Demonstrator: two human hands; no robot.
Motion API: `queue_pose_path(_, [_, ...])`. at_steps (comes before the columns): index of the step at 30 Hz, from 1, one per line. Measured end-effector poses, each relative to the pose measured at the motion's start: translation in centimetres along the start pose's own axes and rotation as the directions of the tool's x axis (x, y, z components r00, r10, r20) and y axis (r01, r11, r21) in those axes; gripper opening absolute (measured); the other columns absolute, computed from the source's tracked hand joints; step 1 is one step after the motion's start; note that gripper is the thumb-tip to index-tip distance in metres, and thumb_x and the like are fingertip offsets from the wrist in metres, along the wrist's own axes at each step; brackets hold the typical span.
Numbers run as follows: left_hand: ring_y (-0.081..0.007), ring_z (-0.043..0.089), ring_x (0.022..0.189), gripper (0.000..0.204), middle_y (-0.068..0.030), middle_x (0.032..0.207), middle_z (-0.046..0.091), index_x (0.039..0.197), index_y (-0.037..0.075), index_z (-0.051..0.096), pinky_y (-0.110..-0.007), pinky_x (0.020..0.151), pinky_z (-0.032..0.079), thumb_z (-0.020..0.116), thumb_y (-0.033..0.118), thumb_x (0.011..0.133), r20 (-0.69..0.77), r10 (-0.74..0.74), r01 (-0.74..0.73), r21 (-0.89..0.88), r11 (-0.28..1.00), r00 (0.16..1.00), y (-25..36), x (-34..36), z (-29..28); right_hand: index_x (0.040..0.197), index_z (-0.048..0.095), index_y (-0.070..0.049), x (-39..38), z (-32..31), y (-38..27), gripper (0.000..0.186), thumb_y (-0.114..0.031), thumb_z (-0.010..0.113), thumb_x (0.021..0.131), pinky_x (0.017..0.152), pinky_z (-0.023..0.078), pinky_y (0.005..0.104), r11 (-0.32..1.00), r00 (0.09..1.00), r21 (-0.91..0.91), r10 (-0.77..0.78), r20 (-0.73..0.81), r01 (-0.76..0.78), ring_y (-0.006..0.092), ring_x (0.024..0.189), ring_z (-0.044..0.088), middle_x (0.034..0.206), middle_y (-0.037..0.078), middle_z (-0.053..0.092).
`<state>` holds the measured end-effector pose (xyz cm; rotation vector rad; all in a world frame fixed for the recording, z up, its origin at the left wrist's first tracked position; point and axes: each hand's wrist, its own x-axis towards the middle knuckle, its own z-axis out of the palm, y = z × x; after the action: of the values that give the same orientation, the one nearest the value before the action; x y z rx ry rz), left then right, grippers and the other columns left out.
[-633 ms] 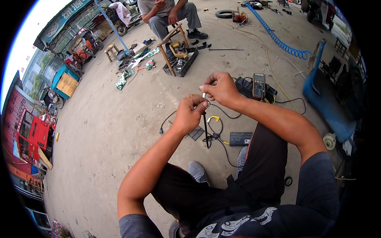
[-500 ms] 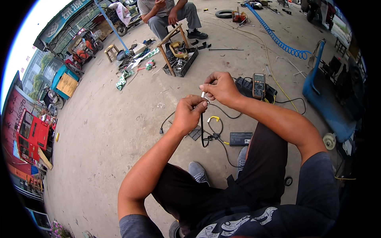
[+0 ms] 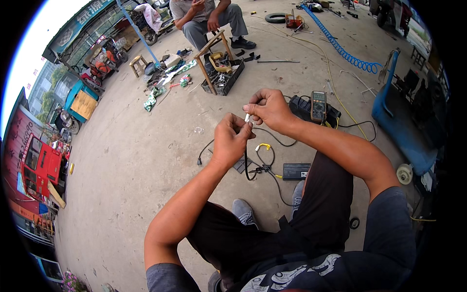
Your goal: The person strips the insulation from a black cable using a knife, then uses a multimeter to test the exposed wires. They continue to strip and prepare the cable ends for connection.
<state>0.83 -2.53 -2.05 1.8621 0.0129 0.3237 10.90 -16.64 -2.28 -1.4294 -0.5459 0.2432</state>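
Observation:
Between my hands is a small white cylindrical piece (image 3: 247,118) at the end of a black cable (image 3: 247,160). My left hand (image 3: 230,138) pinches the cable and the lower part of that piece, and my right hand (image 3: 266,111) pinches its top from the upper right. Below lie tangled cords with a yellow-tipped lead (image 3: 263,146), a flat black case (image 3: 295,171) by my right knee, and a dark plate (image 3: 239,165). A multimeter (image 3: 318,106) rests on a black case (image 3: 301,104) beyond my right hand.
A seated person (image 3: 204,19) is beside a wooden frame (image 3: 199,63) and tool crate (image 3: 221,82) ahead. A blue coiled hose (image 3: 343,48) crosses the upper right, near a blue metal body (image 3: 396,126). Red vehicle (image 3: 41,165) at left; stool (image 3: 137,63) behind.
My left hand has shifted slightly up and left on the cable, its fingers moving closer around the white piece. My right hand has stayed almost in place.

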Motion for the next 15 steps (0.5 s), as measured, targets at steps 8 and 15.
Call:
queue_pose_path(8, [-0.0156, 0.067, 0.066, 0.019, -0.0089, 0.081, 0.062, 0.098, -0.004, 0.047, -0.027, 0.058, 0.054, 0.064, -0.002, 0.091, 0.024, -0.006, 0.006, -0.025, 1.000, 1.000, -0.47, 0.29, 0.52, 0.090, 0.060, 0.005, -0.13, -0.23, 0.01, 0.020, -0.007, 0.075, 0.086, 0.048, 0.051, 0.0222, 1.000, 0.999, 0.022, -0.017, 0.032, 0.016, 0.0082, 0.059, 0.062, 0.073, 0.009, 0.067])
queue_pose_path(15, [-0.0147, 0.064, 0.061, 0.016, -0.0059, 0.079, 0.063, 0.105, -0.002, 0.056, -0.028, 0.055, 0.052, 0.054, 0.013, 0.101, 0.201, -0.190, 0.173, 0.096, 0.980, 0.961, -0.32, 0.38, 0.77, 0.090, 0.060, 0.005, -0.43, -0.11, -0.63, 0.018, -0.006, 0.074, 0.087, 0.047, 0.050, 0.0218, 0.998, 0.998, 0.058, -0.003, 0.069, -0.001, 0.0083, 0.057, 0.062, 0.069, 0.008, 0.066])
